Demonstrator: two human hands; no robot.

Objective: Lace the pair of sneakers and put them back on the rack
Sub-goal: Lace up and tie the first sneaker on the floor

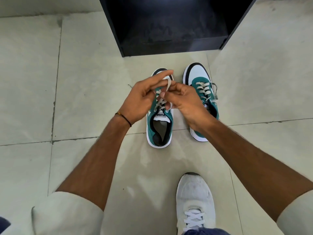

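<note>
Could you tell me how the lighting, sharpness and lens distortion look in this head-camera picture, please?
Head view: soft, even light on the tile floor, no hard shadows; the rack's inside is nearly black, with bluish glare at its top; the wide lens bows the grout lines; the sneaker's tongue label is sharp, the left hand's fingertips by the lace slightly smeared.

The left sneaker (pixel 150 128) and right sneaker (pixel 198 73) are teal with white toes, white soles and black toe trim; their laces (pixel 204 89) are grey. The rack (pixel 169 28) is black, the floor tiles (pixel 84 73) pale grey-green with dark grout, the shoe (pixel 194 197) on the person's foot white, the sleeve (pixel 67 216) cream.
</note>
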